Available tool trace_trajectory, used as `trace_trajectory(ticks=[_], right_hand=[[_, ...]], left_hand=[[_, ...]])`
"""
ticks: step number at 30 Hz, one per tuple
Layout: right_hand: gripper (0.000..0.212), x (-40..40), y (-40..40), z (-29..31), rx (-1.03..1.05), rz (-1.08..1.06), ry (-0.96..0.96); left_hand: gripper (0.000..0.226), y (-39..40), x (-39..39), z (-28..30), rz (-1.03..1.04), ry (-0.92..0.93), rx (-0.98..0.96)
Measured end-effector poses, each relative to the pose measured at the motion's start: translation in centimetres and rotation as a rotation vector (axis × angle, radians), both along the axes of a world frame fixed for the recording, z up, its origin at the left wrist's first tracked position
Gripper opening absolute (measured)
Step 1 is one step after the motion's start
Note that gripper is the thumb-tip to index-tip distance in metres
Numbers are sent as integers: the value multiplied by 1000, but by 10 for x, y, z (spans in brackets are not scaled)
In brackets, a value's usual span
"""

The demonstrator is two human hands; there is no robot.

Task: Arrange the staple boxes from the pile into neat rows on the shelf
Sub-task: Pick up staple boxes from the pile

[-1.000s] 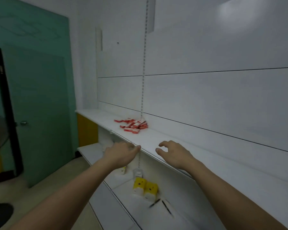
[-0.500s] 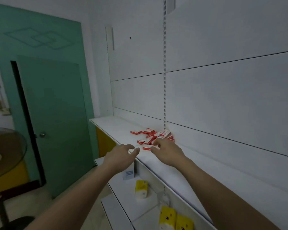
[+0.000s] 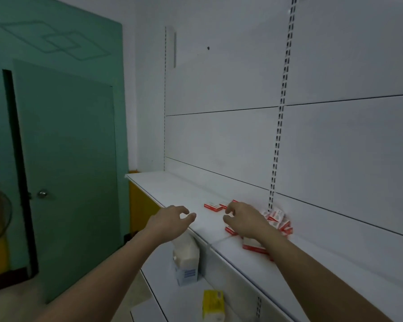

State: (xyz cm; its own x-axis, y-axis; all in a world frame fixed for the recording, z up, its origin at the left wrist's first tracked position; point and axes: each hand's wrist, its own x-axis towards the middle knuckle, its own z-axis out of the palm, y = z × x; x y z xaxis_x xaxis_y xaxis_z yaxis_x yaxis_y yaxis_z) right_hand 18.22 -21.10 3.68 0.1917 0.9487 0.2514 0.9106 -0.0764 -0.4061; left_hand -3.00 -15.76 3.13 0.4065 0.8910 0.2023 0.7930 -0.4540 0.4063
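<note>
while loose, small flat cardboard boxes

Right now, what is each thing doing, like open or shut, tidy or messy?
Door: shut.
Staple boxes: jumbled pile on the shelf, no rows yet.
One staple box: lying flat, apart from the pile.
Left hand: fingers loose, holding nothing.
Right hand: over the pile, fingers curled; grip unclear.
Yellow pack: upright, lower shelf.

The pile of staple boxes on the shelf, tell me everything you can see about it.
The pile of staple boxes is a loose jumble of small, flat red-and-white cartons, cardboard by the look, lying at mixed angles on the white shelf against the back wall. Some lean on each other; one lies apart to the left. The right hand hovers over it, hiding several.
</note>
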Motion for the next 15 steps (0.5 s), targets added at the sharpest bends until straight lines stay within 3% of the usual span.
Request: trace_trajectory(ticks=[7, 15], right_hand=[[26, -27, 90, -16, 32, -104, 155], [29, -14, 160, -48, 4, -248, 71]], left_hand=[[48, 97, -33, -18, -114, -49, -36], [36, 202, 18, -47, -266, -111, -50]])
